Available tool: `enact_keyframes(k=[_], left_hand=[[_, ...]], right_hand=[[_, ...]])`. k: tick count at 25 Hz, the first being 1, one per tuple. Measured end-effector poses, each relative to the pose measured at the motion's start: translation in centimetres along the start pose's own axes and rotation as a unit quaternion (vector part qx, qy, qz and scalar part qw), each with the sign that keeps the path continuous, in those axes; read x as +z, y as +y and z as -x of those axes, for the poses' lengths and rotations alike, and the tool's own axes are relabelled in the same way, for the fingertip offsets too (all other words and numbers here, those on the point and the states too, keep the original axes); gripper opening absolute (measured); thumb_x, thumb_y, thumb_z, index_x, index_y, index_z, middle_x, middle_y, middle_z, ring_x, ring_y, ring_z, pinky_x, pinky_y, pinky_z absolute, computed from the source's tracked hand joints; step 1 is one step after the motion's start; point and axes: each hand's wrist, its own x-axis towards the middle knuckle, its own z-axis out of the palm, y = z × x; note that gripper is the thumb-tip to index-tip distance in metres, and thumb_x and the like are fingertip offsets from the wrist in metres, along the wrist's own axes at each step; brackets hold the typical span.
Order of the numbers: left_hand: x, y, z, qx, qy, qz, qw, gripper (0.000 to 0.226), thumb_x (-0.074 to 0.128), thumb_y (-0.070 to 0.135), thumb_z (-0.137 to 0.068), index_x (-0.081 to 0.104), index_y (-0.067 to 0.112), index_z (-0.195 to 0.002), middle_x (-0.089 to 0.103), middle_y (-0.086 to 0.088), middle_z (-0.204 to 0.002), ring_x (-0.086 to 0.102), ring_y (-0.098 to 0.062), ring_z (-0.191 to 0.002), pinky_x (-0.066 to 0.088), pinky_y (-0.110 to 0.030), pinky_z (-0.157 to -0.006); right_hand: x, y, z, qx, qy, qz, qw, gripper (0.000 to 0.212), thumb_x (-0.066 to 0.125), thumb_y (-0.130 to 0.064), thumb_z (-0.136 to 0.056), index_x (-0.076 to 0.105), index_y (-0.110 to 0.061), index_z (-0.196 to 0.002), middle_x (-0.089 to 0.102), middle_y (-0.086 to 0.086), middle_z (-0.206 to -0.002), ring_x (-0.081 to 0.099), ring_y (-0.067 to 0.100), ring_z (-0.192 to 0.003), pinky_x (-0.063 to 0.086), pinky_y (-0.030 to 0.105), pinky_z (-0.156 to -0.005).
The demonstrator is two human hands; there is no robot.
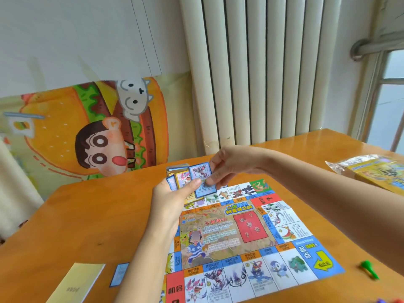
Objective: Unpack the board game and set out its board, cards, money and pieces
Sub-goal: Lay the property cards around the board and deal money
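Item: blue-bordered picture card (200, 171) — our R hand (234, 167) pinches it; L hand (170, 204) grips colourful paper card fan (182, 179) (slack?) — tug may spill neighbours.

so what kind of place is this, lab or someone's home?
Most likely a home, perhaps a child's room: a white radiator beside a window, a cartoon burger-print cloth against the wall, and a game board spread on a wooden table.

Glossy orange wood-look table (91, 217) – thin creased paper game board (244, 241), shiny printed cards (202, 179), crinkled clear plastic wrapper (358, 164), green plastic pawn (369, 268).
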Motion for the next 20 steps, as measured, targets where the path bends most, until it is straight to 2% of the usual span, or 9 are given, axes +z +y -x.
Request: enact_keyframes(k=[3, 6, 8, 10, 13, 15, 18, 20], left_hand=[[-0.1, 0.9, 1.8, -0.036, -0.013, 0.027, 0.999, 0.014, 0.067, 0.004, -0.084, 0.069, 0.017, -0.088, 0.075, 0.001, -0.085, 0.071, -0.014, -0.081, 0.055, -0.027, -0.071], [-0.7, 0.8, 3.6, -0.112, 0.0, 0.066, 0.991, 0.012, 0.059, 0.001, -0.088, 0.066, 0.01, -0.086, 0.074, -0.006, -0.082, 0.067, -0.025, -0.086, 0.049, -0.041, -0.085], [-1.3, 0.4, 4.9, -0.148, -0.001, 0.062, 0.987, 0.009, 0.058, 0.001, -0.088, 0.063, 0.008, -0.087, 0.071, -0.008, -0.083, 0.064, -0.027, -0.088, 0.045, -0.041, -0.086], [-2.1, -0.1, 6.5, -0.164, -0.02, 0.04, 0.985, 0.008, 0.059, 0.004, -0.089, 0.063, 0.008, -0.094, 0.071, -0.008, -0.095, 0.064, -0.025, -0.095, 0.045, -0.037, -0.081], [-3.7, -1.3, 8.4, -0.163, -0.033, -0.001, 0.986, 0.014, 0.06, 0.01, -0.091, 0.065, 0.016, -0.102, 0.07, -0.002, -0.108, 0.059, -0.021, -0.109, 0.036, -0.036, -0.093], [-4.8, -2.2, 9.4, -0.158, -0.006, -0.005, 0.987, 0.015, 0.061, 0.009, -0.09, 0.065, 0.017, -0.103, 0.069, -0.001, -0.11, 0.06, -0.02, -0.108, 0.034, -0.033, -0.091], [-6.3, -3.5, 10.9, -0.154, 0.042, 0.0, 0.987, 0.013, 0.064, 0.007, -0.088, 0.067, 0.016, -0.096, 0.072, -0.004, -0.103, 0.065, -0.021, -0.099, 0.045, -0.037, -0.091], [-6.9, -3.9, 11.6, -0.149, 0.053, 0.002, 0.987, 0.013, 0.063, 0.006, -0.088, 0.067, 0.015, -0.097, 0.072, -0.003, -0.1, 0.066, -0.018, -0.094, 0.049, -0.036, -0.085]], right_hand=[[1.6, 0.3, 2.2, -0.002, 0.042, -0.027, 0.999, 0.011, 0.077, -0.017, -0.077, 0.07, -0.01, -0.072, 0.07, 0.003, -0.068, 0.066, 0.01, -0.064, 0.054, 0.018, -0.065], [3.5, 0.6, 4.6, 0.001, 0.075, -0.056, 0.996, 0.009, 0.073, -0.016, -0.08, 0.071, -0.01, -0.075, 0.07, 0.001, -0.066, 0.065, 0.008, -0.061, 0.054, 0.018, -0.065], [4.7, 0.7, 6.5, 0.006, 0.082, -0.067, 0.994, 0.01, 0.073, -0.015, -0.081, 0.07, -0.008, -0.073, 0.069, 0.003, -0.066, 0.063, 0.008, -0.059, 0.051, 0.017, -0.059], [6.0, 0.6, 8.4, 0.013, 0.098, -0.088, 0.991, 0.011, 0.075, -0.014, -0.079, 0.07, -0.006, -0.073, 0.068, 0.005, -0.065, 0.061, 0.01, -0.057, 0.05, 0.017, -0.057], [8.2, 1.0, 11.0, 0.031, 0.116, -0.082, 0.989, 0.015, 0.077, -0.015, -0.078, 0.07, -0.011, -0.065, 0.066, 0.005, -0.059, 0.057, 0.009, -0.051, 0.047, 0.016, -0.052], [10.2, 1.9, 12.4, 0.059, 0.082, -0.03, 0.994, 0.023, 0.076, -0.021, -0.079, 0.068, -0.016, -0.059, 0.065, 0.0, -0.055, 0.055, 0.007, -0.048, 0.043, 0.016, -0.05], [13.3, 3.7, 14.0, 0.124, 0.031, 0.052, 0.99, 0.029, 0.075, -0.028, -0.081, 0.064, -0.019, -0.056, 0.066, -0.006, -0.056, 0.057, 0.004, -0.048, 0.039, 0.016, -0.047], [14.8, 4.7, 14.7, 0.158, 0.022, 0.066, 0.985, 0.03, 0.074, -0.031, -0.082, 0.063, -0.019, -0.056, 0.065, -0.005, -0.057, 0.058, 0.004, -0.048, 0.036, 0.015, -0.045]])
